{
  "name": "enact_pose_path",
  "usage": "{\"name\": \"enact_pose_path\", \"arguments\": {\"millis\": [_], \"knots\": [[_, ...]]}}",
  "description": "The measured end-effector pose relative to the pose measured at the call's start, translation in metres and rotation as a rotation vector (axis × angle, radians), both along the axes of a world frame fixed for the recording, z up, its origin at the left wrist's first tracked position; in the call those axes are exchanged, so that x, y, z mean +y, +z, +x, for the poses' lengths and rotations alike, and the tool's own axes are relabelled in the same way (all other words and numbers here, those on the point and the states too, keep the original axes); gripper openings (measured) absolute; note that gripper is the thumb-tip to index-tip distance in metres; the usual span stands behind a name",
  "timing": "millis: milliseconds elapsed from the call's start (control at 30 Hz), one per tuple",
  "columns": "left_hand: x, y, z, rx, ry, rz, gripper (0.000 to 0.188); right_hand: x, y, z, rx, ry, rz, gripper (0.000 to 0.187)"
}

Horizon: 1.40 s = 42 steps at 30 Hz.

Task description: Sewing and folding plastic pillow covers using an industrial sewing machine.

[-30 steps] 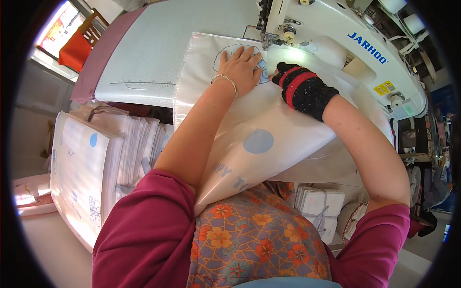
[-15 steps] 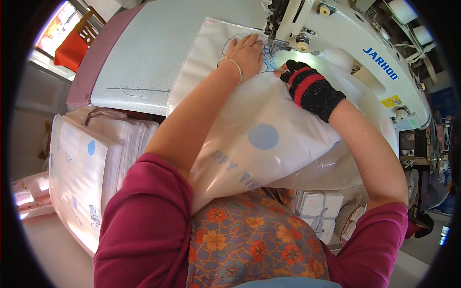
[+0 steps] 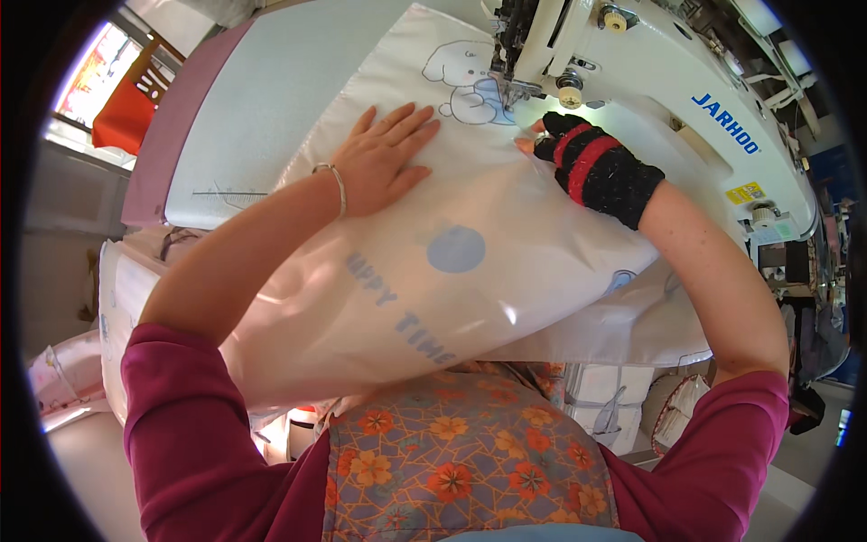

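A white printed fabric sheet (image 3: 397,307), with a cartoon animal and a blue dot on it, lies across the bed of a sewing machine (image 3: 650,63). Its far part passes beside the presser foot (image 3: 517,94). My left hand (image 3: 390,155) rests flat on the sheet, fingers spread, left of the printed animal. Just right of and nearer than the presser foot, my right hand (image 3: 578,158) wears a black and red fingerless glove. Its fingers are curled, with thumb and fingertip pinching the sheet by the lit needle area. The near part of the sheet hangs down over my apron (image 3: 452,452).
The pale machine table (image 3: 262,99) has a maroon edge (image 3: 172,135). Below it at left, a stack of printed fabric (image 3: 122,289) is partly covered by the sheet. Tied white bundles (image 3: 605,397) sit below at right. An orange-red chair (image 3: 131,104) stands far left.
My left hand has slid left and nearer, away from the presser foot, fingers spreading. The sheet has shifted away and left, uncovering more of the printed animal. My right hand has barely moved.
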State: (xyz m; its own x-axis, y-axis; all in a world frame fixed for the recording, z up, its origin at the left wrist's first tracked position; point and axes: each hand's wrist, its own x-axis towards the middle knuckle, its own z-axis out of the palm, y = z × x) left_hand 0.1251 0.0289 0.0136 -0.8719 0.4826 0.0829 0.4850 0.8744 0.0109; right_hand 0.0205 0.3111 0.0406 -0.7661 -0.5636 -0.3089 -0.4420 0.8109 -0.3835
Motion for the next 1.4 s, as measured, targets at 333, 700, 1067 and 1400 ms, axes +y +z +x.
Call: {"name": "enact_pose_path", "arguments": {"millis": [333, 700, 1067, 1400], "knots": [[-0.039, 0.009, -0.079, -0.051, -0.267, -0.076, 0.056, 0.002, -0.026, 0.005, 0.415, 0.235, -0.051, 0.04], [-0.042, 0.036, 0.014, 0.246, 0.278, 0.195, 0.054, -0.013, -0.018, 0.032, 0.611, 0.217, 0.119, 0.056], [-0.041, -0.039, 0.189, 0.231, 0.826, 2.189, 0.036, -0.005, -0.011, 0.018, 0.562, 0.306, 0.148, 0.049], [-0.203, 0.039, 0.08, 0.247, 0.84, 1.682, 0.015, -0.01, -0.021, 0.034, 0.596, 0.335, 0.106, 0.048]]}}
